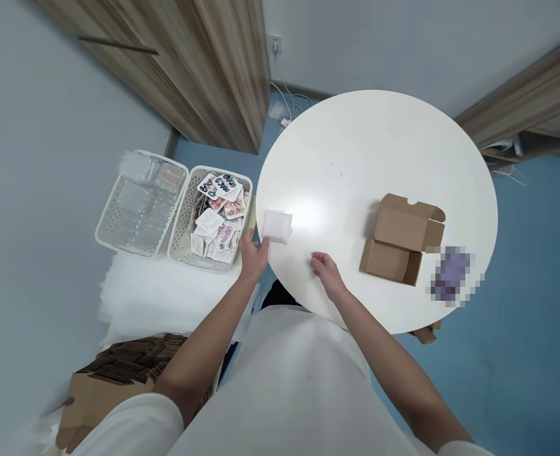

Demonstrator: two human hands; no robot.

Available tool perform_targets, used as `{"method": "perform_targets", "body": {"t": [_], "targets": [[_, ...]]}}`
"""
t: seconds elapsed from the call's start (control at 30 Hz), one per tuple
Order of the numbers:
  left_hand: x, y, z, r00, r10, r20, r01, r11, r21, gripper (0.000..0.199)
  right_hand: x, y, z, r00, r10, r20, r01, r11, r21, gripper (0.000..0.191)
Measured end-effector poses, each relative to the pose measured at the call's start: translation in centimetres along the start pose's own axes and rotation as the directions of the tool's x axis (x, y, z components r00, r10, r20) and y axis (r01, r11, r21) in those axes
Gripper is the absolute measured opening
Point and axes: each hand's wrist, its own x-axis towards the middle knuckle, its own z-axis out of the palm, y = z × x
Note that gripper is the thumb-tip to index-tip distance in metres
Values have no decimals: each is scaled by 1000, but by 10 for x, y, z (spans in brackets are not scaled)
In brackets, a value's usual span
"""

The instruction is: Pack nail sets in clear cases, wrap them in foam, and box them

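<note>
My left hand [254, 254] is at the left edge of the round white table [379, 139], its thumb and fingers apart. Close to its thumb lies a small stack of white, square, soft-looking packets [277, 226]; whether the thumb touches them I cannot tell. Over the front part of the table is my right hand [327, 273], with its fingers curled in against the thumb. Anything inside that curl is hidden. To its right stands a brown cardboard box [391, 261] with its lid raised, and no contents show in it.
Left of the table, a white basket [180, 253] holds printed cards [225, 221], and another basket [100, 234] holds clear plastic packs. White sheeting [166, 297] and flattened cardboard [104, 405] lie below them. A pixelated purple item [452, 272] is at the table's right.
</note>
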Motion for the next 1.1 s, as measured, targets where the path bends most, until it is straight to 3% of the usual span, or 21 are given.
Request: {"method": "perform_targets", "body": {"t": [0.27, 0.5, 0.67, 0.8, 0.97, 1.1], "targets": [[26, 13, 8, 977, 199, 77, -204, 976, 71, 47, 30, -54, 63, 998, -51, 25, 53, 997, -61, 46], [34, 11, 6, 961, 211, 177, -224, 973, 55, 48, 48, -56, 79, 990, -142, 11, 143, 989, -27, 36], [29, 7, 9, 949, 190, 250, -191, 981, -21, 47, 48, -43, 65, 988, -153, -26, 153, 988, -6, 33], [8, 7, 16, 928, 178, 327, -158, 984, -86, 48, 35, -31, 45, 988, -145, -61, 145, 989, -7, 35], [-25, 15, 30, 917, 192, 349, -155, 979, -132, 49, 14, -22, 10, 981, -179, -76, 180, 984, 3, 35], [-53, 33, 51, 896, 261, 358, -201, 960, -196, 49, -3, -22, -28, 962, -259, -89, 263, 964, 43, 34]]}}
